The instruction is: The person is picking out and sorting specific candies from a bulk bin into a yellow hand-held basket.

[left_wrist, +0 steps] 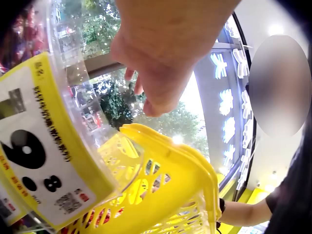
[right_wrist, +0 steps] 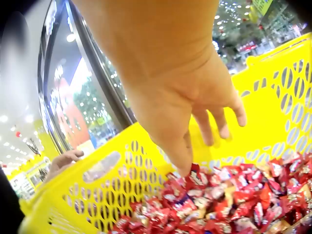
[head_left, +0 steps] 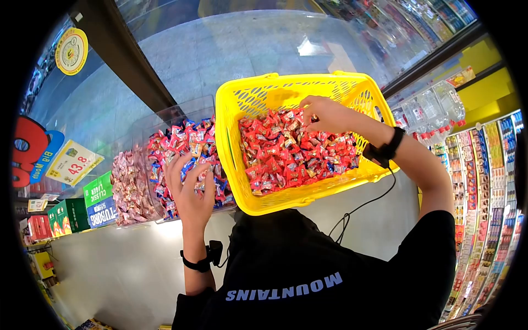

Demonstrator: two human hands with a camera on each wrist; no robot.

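Observation:
In the head view, a yellow basket (head_left: 308,204) holds many red-wrapped candies (head_left: 297,151). My right hand (head_left: 333,116) is inside the basket over the candies, fingers apart; in the right wrist view the thumb of this hand (right_wrist: 180,102) is close to a red candy (right_wrist: 196,176), and whether it touches is unclear. To the left of the basket, my left hand (head_left: 190,190) is over a clear bin of red and blue candies (head_left: 184,137), its fingers spread. The left wrist view shows this hand (left_wrist: 161,68) above the basket's rim (left_wrist: 195,163), holding nothing visible.
Pinkish wrapped candies (head_left: 132,190) lie in another clear bin at the left. A price sign (head_left: 74,163) and drink boxes (head_left: 69,217) stand beyond them. Plastic bottles (head_left: 434,113) and stocked shelves (head_left: 476,181) are on the right. A cable (head_left: 366,208) hangs below the basket.

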